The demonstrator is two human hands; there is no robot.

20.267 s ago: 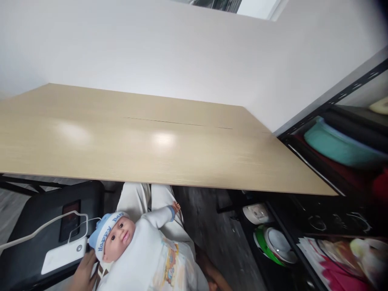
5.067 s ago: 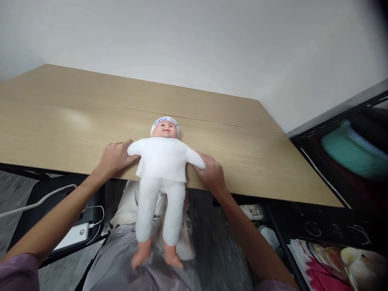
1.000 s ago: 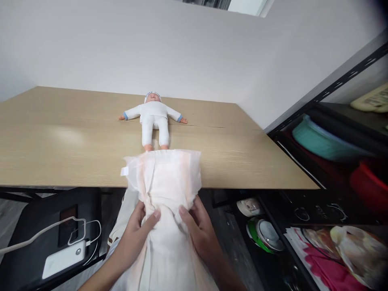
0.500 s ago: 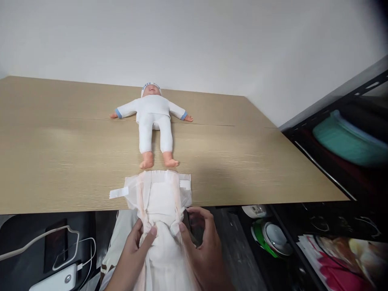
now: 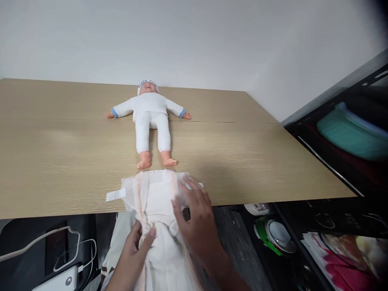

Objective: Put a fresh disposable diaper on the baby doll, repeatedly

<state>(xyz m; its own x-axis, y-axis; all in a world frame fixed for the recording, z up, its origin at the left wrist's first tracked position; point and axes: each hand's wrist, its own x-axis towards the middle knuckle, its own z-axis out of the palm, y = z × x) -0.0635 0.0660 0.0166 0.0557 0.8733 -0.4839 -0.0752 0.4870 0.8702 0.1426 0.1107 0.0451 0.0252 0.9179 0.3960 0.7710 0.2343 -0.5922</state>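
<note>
An unfolded white diaper [image 5: 159, 202] hangs over the table's front edge, its upper end lying flat on the wood and its lower part drooping toward me. My left hand [image 5: 136, 248] grips the diaper's left side, thumb on top and fingers underneath. On the right side, my right hand [image 5: 195, 210] lies over the diaper's side flap with fingers spread, touching it. The left tape tab [image 5: 115, 195] sticks out flat; the right one is mostly covered by my hand. A baby doll [image 5: 151, 111] in white clothes and cap lies on its back beyond the diaper, feet toward me.
The wooden table [image 5: 257, 161] meets a white wall behind. Below at left, a white power bank [image 5: 57, 281] with a cable sits on a black surface. At right, a dark shelf [image 5: 330, 194] holds teal cloth [image 5: 354, 131] and a green-and-white round item [image 5: 274, 236].
My right hand has let go of the diaper's lower right edge and moved up onto its right flap, fingers now spread. My left hand has kept its hold.
</note>
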